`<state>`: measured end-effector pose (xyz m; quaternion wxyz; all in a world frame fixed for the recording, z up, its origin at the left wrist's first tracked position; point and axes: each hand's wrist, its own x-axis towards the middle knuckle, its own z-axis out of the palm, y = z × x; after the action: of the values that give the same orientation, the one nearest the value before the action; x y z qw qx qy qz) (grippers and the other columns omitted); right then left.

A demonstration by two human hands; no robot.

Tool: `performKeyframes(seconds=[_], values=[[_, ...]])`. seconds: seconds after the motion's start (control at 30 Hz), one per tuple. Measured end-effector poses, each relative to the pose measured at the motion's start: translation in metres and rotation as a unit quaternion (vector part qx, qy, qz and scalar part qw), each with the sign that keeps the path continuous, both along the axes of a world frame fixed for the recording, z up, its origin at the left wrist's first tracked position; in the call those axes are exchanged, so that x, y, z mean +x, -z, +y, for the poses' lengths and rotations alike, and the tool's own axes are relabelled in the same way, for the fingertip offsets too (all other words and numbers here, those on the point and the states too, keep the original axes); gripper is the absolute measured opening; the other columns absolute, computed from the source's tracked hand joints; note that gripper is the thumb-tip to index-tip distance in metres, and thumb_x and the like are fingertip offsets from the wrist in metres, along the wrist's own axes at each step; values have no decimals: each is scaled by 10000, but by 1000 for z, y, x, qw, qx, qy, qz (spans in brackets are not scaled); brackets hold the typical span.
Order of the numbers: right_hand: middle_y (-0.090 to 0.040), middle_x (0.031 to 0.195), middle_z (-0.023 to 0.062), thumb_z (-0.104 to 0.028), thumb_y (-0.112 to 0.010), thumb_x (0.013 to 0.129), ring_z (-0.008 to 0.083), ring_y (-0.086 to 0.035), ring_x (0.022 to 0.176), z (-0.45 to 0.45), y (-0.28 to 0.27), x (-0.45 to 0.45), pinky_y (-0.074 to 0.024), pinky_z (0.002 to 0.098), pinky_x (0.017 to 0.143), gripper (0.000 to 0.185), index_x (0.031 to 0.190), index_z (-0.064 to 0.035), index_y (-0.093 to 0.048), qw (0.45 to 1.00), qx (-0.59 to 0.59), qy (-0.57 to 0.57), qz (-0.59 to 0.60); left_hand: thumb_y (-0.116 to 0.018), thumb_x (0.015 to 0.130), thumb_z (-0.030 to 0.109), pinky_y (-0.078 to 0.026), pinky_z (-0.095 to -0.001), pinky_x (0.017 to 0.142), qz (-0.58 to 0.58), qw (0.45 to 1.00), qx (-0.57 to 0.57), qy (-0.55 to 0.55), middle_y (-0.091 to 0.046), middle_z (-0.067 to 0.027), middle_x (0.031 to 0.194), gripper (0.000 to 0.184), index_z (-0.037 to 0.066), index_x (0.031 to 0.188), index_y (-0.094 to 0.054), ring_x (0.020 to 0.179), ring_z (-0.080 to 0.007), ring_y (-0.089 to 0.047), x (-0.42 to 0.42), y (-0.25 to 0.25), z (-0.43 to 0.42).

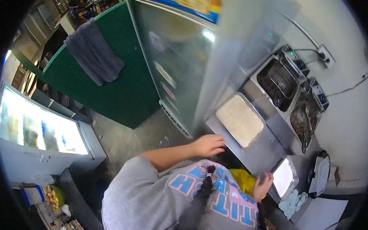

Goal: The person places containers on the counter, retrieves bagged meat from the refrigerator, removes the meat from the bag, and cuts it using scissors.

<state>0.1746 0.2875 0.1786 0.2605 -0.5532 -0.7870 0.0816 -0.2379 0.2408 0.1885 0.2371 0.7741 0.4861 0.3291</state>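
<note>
My left hand reaches to the near edge of the steel counter, its fingers stretched out at the rim with nothing visible in them. A metal tray of pale, flour-like powder lies on the counter just beyond it. My right hand is held by the counter's near edge with its fingers apart and empty. Close to its fingertips is a container with white contents. Something yellow, perhaps a bag or cloth, shows between my shirt and that hand.
A fryer with two wells stands behind the counter, baskets inside. A pale blue cloth lies right of the white container. Ahead rises a glass-door fridge; left are a green partition with a grey towel and a lit display case.
</note>
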Motion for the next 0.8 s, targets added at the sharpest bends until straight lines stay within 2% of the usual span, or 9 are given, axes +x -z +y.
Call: performKeyframes(seconds=[0.07,0.13,0.17,0.3,0.37,0.43,0.6,0.7,0.8], values=[[-493,1301,259,-79,-664,827,438,-476,1230,-7,26,2,-366,482,1071,369,1177,8,-587,999,3,43,-16,-597,902,206,-488,-475,801,11,986,92,-136,-583,-160,901,168,42,875,-628,930,-367,-581,-78,18,-36],[-490,1316,279,-88,-675,824,441,-468,1244,-8,54,19,-360,489,1076,391,1197,0,-600,992,-9,117,-39,-568,910,177,-455,-456,775,71,933,78,-343,-560,-148,897,156,52,826,-608,881,-348,-557,-182,53,-43],[-490,1316,279,-88,-675,824,441,-468,1244,-7,53,21,-360,489,1076,391,1197,0,-600,991,-8,124,-41,-526,953,132,-449,-447,816,-92,873,98,-469,-559,-170,945,140,18,913,-595,920,-362,-549,-224,37,-35],[-504,1315,253,-48,-695,790,425,-475,1246,-20,50,9,-372,481,1070,428,1207,-2,-608,977,1,208,-49,-458,1036,334,-404,-423,1010,-117,686,242,-677,-547,-244,1218,442,-40,1258,-539,1161,-396,-522,-428,2,30],[-492,1328,249,-44,-699,786,423,-468,1255,-25,61,6,-365,476,1082,443,1217,-8,-601,979,-12,198,-48,-375,1042,460,-375,-414,1062,-148,711,181,-663,-516,-267,1347,612,-51,1354,-501,1259,-409,-479,-522,7,62],[-474,1352,251,-46,-698,787,425,-458,1269,-33,58,-10,-357,476,1093,452,1226,-12,-594,980,-45,186,-53,-280,1037,529,-349,-426,1092,-452,699,36,-553,-515,-280,1382,709,-63,1341,-524,1283,-429,-471,-528,-28,76],[-391,1451,257,-41,-675,800,447,-403,1338,-64,31,-59,-330,471,1124,460,1249,-27,-576,987,-79,128,-56,-228,1042,483,-396,-482,1009,-156,691,102,-699,-612,-313,1225,709,-79,1180,-638,1182,-463,-545,-533,-5,83],[-385,1456,252,-36,-672,804,450,-421,1324,-92,20,-67,-350,466,1112,449,1243,-21,-578,986,-97,125,-45,-230,1046,461,-400,-478,999,-199,764,51,-611,-640,-305,1178,704,-93,1115,-660,1150,-474,-563,-551,-5,78],[-376,1465,247,-27,-675,802,443,-449,1305,-130,18,-55,-381,457,1091,439,1232,-32,-587,984,-98,138,-49,-273,1037,470,-413,-449,974,-256,727,37,-636,-663,-276,1150,673,-70,1123,-666,1133,-436,-589,-527,-13,76]])
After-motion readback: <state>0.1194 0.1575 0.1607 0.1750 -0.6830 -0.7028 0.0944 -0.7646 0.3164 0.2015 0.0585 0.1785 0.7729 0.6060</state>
